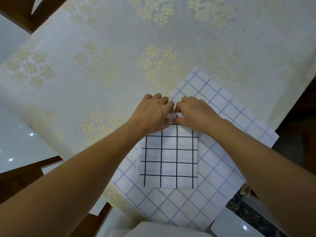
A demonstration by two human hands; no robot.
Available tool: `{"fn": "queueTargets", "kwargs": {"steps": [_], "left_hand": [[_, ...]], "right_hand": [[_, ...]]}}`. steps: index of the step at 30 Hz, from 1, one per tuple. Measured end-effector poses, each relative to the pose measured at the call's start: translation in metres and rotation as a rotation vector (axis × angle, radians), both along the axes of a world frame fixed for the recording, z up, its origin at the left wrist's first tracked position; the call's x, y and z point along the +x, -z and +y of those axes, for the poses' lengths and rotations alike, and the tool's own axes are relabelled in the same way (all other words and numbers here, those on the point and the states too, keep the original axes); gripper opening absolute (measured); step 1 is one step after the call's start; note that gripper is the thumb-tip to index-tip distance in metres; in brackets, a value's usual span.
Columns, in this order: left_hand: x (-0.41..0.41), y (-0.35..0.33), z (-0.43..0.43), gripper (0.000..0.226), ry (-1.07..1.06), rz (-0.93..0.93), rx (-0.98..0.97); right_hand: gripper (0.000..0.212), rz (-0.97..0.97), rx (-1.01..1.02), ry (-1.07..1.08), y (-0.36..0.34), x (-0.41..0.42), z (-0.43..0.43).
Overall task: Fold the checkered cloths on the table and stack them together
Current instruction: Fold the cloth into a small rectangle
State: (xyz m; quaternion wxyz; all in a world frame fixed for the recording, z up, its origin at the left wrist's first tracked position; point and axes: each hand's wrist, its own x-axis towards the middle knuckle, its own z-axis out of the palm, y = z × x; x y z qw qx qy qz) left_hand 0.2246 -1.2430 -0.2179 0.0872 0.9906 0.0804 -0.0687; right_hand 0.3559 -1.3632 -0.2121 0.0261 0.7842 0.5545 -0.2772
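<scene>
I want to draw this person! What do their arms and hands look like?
The left arm and right arm are bare, no sleeves showing. The left hand and right hand wear no gloves, rings or watch.

No text, labels or numbers to read anywhere, honestly. The black-grid cloth [171,159] down at about 6 o'clock is just plain dark lines on white. The blue-grid cloth [222,120] under it, spreading out toward 4 o'clock, is the same deal in pale lines. The tablecloth [102,48] from 9 to 12 o'clock only has gold flower clusters, no lettering.
</scene>
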Motion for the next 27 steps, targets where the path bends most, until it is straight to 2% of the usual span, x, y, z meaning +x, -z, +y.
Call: {"fn": "queueTargets", "kwargs": {"steps": [8, 14, 18, 22, 27], "left_hand": [[-0.001, 0.003, 0.004, 0.030, 0.017, -0.097, -0.020], [0.000, -0.002, 0.008, 0.016, 0.030, -0.183, -0.048], [-0.003, -0.016, 0.002, 0.008, 0.040, -0.209, -0.078], [-0.015, -0.028, -0.006, 0.014, 0.023, -0.199, -0.067], [-0.038, -0.048, -0.020, 0.020, 0.006, -0.234, -0.068]], "right_hand": [[0.027, 0.052, 0.130, 0.005, -0.003, -0.004, -0.004], [0.018, 0.001, 0.238, 0.111, -0.016, -0.001, -0.007], [0.027, -0.036, 0.180, 0.108, -0.031, 0.000, -0.009], [0.023, -0.112, 0.144, 0.059, -0.047, -0.004, -0.015], [0.029, -0.165, 0.174, 0.043, -0.068, -0.022, -0.036]]}}
